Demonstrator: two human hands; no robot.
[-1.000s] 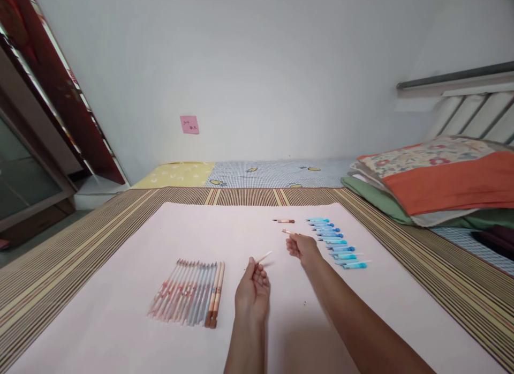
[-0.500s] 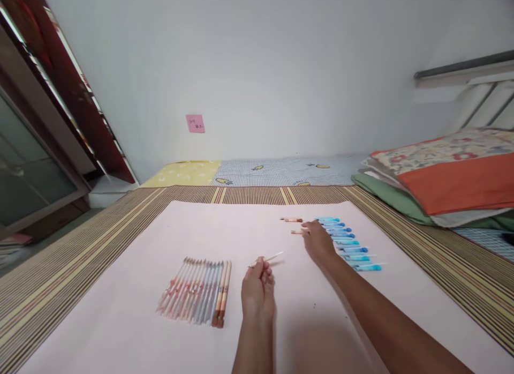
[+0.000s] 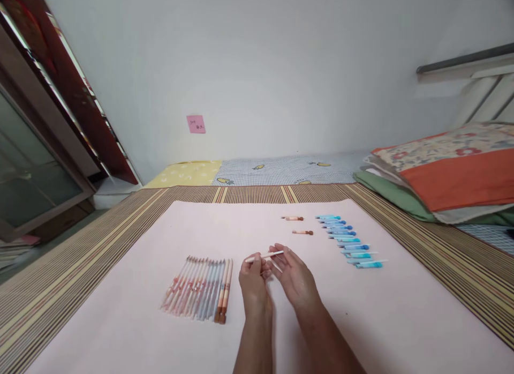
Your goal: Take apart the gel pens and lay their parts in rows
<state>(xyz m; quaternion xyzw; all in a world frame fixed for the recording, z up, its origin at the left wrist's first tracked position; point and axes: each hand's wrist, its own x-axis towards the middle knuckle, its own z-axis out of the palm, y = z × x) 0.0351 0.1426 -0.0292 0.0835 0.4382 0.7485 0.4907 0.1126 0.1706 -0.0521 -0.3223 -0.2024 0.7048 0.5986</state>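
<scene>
My left hand (image 3: 254, 280) is closed round one end of a slim white pen (image 3: 265, 255), which lies nearly level and points right. At the pen's other end is my right hand (image 3: 296, 275), its curled fingers round the tip; how firmly they grip it cannot be made out. Beyond the hands lie two short brown-ended pen pieces, an upper one (image 3: 293, 218) with a pointed end and a lower one (image 3: 302, 232). To the left, several pens (image 3: 196, 288) lie side by side in a row, two brown-capped ones (image 3: 225, 293) at its right end.
Several blue pens (image 3: 349, 240) form a slanted column at the right. Everything lies on a pale pink sheet (image 3: 225, 218) over a striped mat (image 3: 120, 229). Folded bedding (image 3: 461, 176) is stacked at the far right. A pink note (image 3: 196, 124) sticks to the wall.
My right hand has let go of the lower brown-ended piece and come back down-left to the white pen. My left hand has stayed near its place, still with the pen.
</scene>
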